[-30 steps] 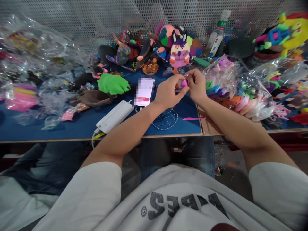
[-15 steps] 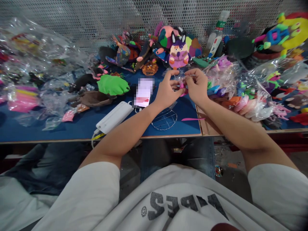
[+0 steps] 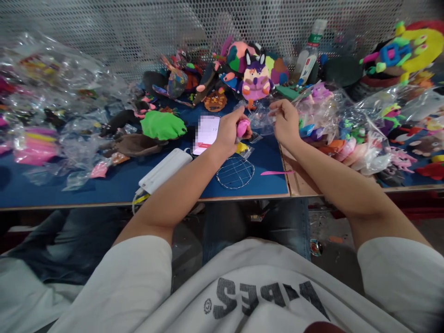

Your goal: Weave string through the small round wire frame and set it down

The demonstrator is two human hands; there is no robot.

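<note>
A lump of bright pink clay (image 3: 243,128) sits in my left hand (image 3: 229,129), the fingers curled round it. To the right, apart from it, my right hand (image 3: 287,121) hovers over the table with its fingers bent together; whether a bit of clear film is pinched there is hard to see. Crumpled clear plastic bags (image 3: 261,119) lie between the hands. Below my left hand is a small packet with yellow clay (image 3: 242,148). A round wire rack (image 3: 236,173) and a pink plastic clay knife (image 3: 276,173) lie nearer the table edge.
A phone (image 3: 207,132) and a white power bank (image 3: 165,170) lie left of my hands. At the back stand a purple clay animal figure (image 3: 255,78) and a bottle (image 3: 312,48). Bagged clay (image 3: 34,145) fills the left, and more clay figures (image 3: 360,148) the right.
My hands have moved apart. The pink clay, previously between both hands at the plastic, is now in my left hand, which shifted left. The yellow packet has come into sight.
</note>
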